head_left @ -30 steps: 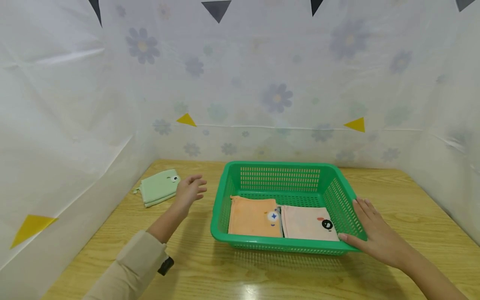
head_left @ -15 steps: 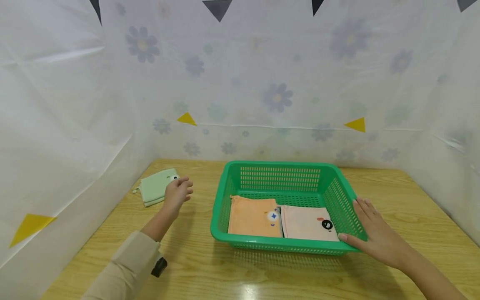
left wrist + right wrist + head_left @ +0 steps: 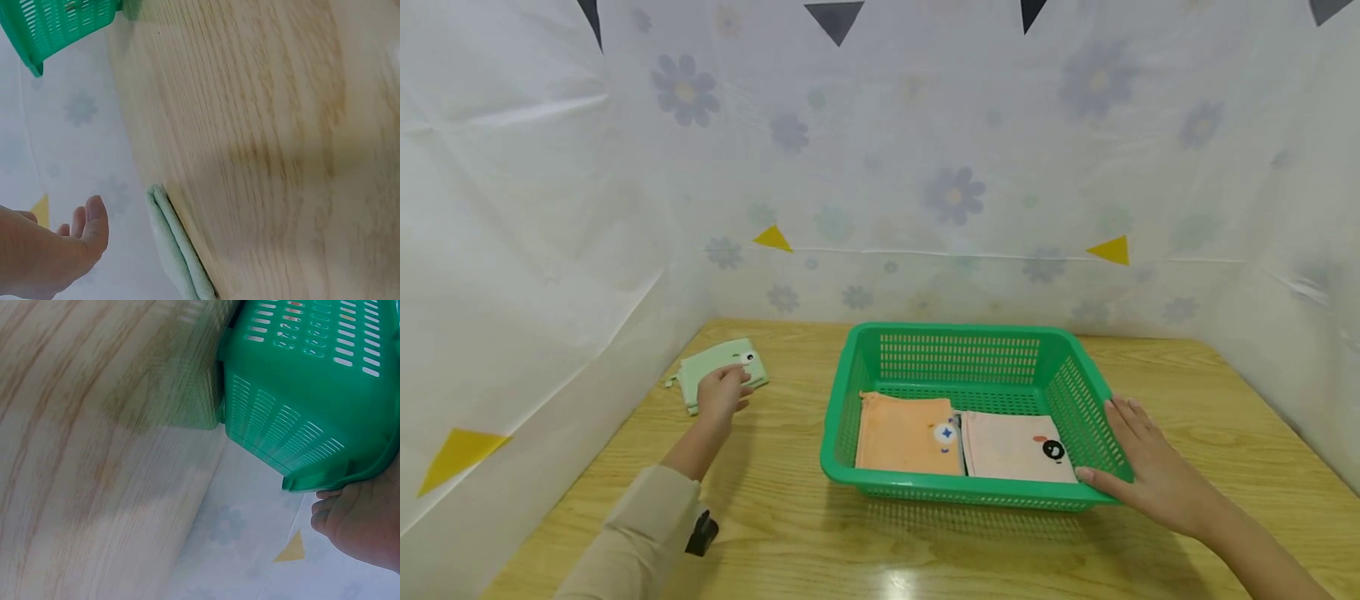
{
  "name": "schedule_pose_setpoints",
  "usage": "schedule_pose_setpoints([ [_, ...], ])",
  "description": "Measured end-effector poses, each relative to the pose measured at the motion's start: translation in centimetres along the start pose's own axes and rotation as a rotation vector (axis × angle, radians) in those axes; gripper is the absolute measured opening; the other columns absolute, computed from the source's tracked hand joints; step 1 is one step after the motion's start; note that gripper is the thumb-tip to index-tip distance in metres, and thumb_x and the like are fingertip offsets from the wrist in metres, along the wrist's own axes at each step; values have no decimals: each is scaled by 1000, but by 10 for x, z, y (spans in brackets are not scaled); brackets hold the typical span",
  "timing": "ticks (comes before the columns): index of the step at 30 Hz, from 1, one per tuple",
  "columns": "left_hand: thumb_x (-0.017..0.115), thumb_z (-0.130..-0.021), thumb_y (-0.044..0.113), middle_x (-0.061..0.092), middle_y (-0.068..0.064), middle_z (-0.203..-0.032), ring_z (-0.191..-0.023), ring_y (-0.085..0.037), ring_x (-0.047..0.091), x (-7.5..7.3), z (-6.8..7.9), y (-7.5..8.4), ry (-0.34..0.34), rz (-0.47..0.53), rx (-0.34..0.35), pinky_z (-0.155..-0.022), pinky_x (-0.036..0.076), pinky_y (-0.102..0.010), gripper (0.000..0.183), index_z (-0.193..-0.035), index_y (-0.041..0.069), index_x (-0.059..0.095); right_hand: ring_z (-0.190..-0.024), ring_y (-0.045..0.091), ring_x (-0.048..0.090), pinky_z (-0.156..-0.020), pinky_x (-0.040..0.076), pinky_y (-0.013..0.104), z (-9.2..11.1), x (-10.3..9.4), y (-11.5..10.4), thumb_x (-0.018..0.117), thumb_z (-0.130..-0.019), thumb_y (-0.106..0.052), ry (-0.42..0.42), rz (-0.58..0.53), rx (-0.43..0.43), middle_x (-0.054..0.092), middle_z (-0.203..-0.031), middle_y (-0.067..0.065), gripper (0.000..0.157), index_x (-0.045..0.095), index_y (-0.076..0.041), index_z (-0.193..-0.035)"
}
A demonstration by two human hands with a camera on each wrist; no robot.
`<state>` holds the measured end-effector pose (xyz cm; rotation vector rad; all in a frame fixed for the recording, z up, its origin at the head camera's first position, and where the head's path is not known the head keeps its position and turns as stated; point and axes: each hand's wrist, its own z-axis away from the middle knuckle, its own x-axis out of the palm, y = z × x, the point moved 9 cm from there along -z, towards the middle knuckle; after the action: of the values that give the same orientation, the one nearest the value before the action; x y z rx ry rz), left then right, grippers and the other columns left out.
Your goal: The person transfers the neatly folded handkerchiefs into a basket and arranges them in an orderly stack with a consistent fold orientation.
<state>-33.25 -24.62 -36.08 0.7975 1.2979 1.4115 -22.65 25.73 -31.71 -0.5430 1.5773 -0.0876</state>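
A folded light-green towel (image 3: 702,367) with an eye design lies at the back left of the table. Over its right part is my left hand (image 3: 721,396), fingers loosely bent. In the left wrist view that hand (image 3: 56,247) appears apart from the folded towel edge (image 3: 178,247), with nothing held. My right hand (image 3: 1157,471) rests on the right front corner of a green plastic basket (image 3: 958,481), fingers straight along the side rim and thumb over the front rim. Inside the basket lie a folded orange towel (image 3: 902,433) and a folded pale-pink towel (image 3: 1007,446), side by side.
A wooden table (image 3: 820,550) bears the basket and the green towel. White flower-printed sheeting (image 3: 880,167) encloses the back and both sides. A small black device (image 3: 702,533) hangs at my left wrist.
My left hand has moved left and toward me, from the green towel's right edge to over its front part. The right hand, the basket and the towels have stayed put.
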Motion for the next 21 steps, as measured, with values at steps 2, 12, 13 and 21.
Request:
schedule_pose_setpoints([
  [2,30,-98,18,43,-24,-137,-117,-33,49,-5,-3,-3,24,-1,-4,-99,43,-41,48,-139,-5,34,-141,37,-18,-102,6,72,0,0,0,56,-90,-39,-1,0,0,-4,-152,29,92,-2,3,-147],
  [12,33,-96,16,48,-21,-130,-100,-23,53,-29,-14,-18,160,-4,-31,-67,47,-16,45,-134,-7,42,-141,36,-18,-102,6,72,0,0,0,56,-90,-39,8,-3,-5,-4,-153,28,92,-2,2,-148],
  [13,33,-96,16,49,-21,-129,-98,-22,54,-31,-14,-18,170,-5,-32,-65,47,-16,45,-133,-8,42,-141,36,-18,-102,5,72,0,0,0,57,-90,-39,8,-3,-5,-4,-153,28,92,-2,2,-148],
  [21,34,-95,17,49,-22,-128,-106,-26,50,-40,-18,-22,218,-20,-17,-70,46,-18,46,-132,-8,44,-141,37,-18,-102,5,72,0,0,0,56,-90,-39,1,-9,0,-5,-153,28,92,-4,2,-147],
])
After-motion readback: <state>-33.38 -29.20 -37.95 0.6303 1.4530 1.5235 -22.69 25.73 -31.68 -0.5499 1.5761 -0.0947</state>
